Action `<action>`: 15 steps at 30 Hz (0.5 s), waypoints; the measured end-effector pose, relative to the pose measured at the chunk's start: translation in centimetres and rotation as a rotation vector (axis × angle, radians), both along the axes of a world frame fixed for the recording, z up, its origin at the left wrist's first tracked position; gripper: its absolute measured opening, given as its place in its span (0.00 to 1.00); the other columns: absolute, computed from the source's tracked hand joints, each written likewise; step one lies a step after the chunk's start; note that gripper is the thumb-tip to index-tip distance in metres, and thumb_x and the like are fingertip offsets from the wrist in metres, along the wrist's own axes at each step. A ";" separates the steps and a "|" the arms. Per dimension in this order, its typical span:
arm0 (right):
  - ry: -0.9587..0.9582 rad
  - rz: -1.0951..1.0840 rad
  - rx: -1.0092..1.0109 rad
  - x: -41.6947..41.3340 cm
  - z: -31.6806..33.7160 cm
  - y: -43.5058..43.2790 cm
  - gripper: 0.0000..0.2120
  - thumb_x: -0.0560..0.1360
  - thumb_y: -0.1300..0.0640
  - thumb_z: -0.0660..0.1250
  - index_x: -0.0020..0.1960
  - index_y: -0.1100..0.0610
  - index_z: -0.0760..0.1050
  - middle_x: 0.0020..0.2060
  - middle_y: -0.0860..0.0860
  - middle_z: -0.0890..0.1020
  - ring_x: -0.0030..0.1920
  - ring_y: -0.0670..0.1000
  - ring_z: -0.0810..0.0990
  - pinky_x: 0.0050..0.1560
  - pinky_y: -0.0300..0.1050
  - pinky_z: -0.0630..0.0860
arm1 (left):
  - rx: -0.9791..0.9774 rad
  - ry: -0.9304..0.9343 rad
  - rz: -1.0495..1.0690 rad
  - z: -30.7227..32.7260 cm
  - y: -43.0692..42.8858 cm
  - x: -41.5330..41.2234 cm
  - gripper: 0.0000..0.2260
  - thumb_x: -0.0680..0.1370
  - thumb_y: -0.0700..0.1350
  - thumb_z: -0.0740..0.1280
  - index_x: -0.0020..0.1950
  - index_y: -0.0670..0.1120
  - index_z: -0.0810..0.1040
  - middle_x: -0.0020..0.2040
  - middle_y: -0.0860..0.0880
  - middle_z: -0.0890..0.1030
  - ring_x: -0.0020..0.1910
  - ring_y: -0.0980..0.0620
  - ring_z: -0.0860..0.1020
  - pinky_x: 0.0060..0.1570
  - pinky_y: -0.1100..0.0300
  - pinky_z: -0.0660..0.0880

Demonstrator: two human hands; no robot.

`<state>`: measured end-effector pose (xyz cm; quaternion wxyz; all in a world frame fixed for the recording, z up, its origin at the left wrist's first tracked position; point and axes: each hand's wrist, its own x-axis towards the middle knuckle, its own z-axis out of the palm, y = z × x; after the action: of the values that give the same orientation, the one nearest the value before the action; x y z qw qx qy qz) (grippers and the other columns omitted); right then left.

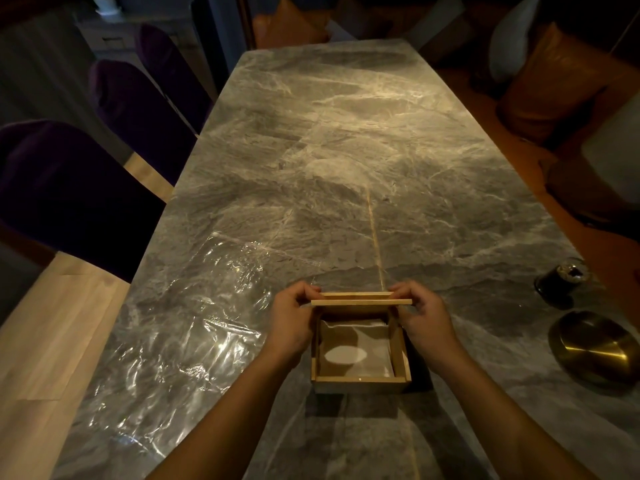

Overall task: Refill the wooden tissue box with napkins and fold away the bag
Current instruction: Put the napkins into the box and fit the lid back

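Observation:
A square wooden tissue box (360, 380) stands on the grey marble table (346, 150), near the front edge. White napkins (356, 348) lie flat inside it. A thin wooden lid (362, 301) is held level over the box's far edge. My left hand (291, 323) pinches the lid's left end and my right hand (424, 320) pinches its right end. A clear plastic bag (180, 327) lies spread and crinkled on the table to the left of the box.
A dark glass jar (562, 275) and a brass dish (592, 348) sit at the right edge of the table. Purple chairs (69, 192) line the left side. A cushioned bench (568, 84) runs along the right.

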<state>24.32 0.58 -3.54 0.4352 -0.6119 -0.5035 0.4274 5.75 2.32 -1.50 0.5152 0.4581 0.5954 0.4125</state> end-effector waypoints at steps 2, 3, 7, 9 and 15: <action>0.021 -0.002 -0.012 0.0 0.2 0.1 0.14 0.70 0.70 0.65 0.33 0.54 0.73 0.46 0.49 0.79 0.53 0.54 0.77 0.56 0.62 0.75 | -0.012 -0.003 0.001 0.0 0.0 0.0 0.13 0.74 0.29 0.60 0.33 0.41 0.72 0.48 0.49 0.76 0.49 0.48 0.76 0.37 0.57 0.77; 0.041 -0.003 -0.024 0.0 0.4 0.2 0.14 0.70 0.71 0.65 0.33 0.54 0.73 0.47 0.50 0.79 0.54 0.55 0.77 0.55 0.61 0.76 | -0.026 -0.003 -0.007 0.1 0.0 0.0 0.12 0.74 0.29 0.60 0.33 0.41 0.73 0.49 0.48 0.76 0.50 0.49 0.76 0.37 0.58 0.77; 0.316 -0.009 -0.194 0.4 0.9 0.2 0.11 0.71 0.69 0.60 0.37 0.60 0.78 0.59 0.59 0.76 0.58 0.59 0.75 0.50 0.52 0.76 | -0.200 -0.093 -0.107 0.6 0.5 -1.2 0.12 0.76 0.31 0.58 0.43 0.43 0.78 0.55 0.44 0.77 0.52 0.48 0.77 0.44 0.55 0.78; 0.487 -0.017 -0.273 0.8 1.5 -0.3 0.08 0.66 0.61 0.63 0.41 0.59 0.81 0.59 0.59 0.77 0.60 0.60 0.74 0.54 0.55 0.73 | -0.310 -0.275 -0.141 1.0 0.7 -2.3 0.10 0.76 0.37 0.60 0.52 0.43 0.79 0.57 0.44 0.78 0.59 0.46 0.75 0.58 0.45 0.74; 0.420 0.298 -0.411 1.3 2.5 -1.4 0.20 0.68 0.41 0.62 0.56 0.48 0.76 0.54 0.42 0.83 0.55 0.41 0.79 0.57 0.47 0.72 | -0.344 -0.113 -0.453 1.8 -0.3 -3.3 0.28 0.70 0.63 0.60 0.68 0.55 0.69 0.73 0.55 0.64 0.72 0.53 0.60 0.71 0.43 0.59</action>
<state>25.62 -0.87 -1.00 0.3296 -0.5052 -0.3899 0.6958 2.44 2.00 0.30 0.6968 0.4615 0.5096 0.2046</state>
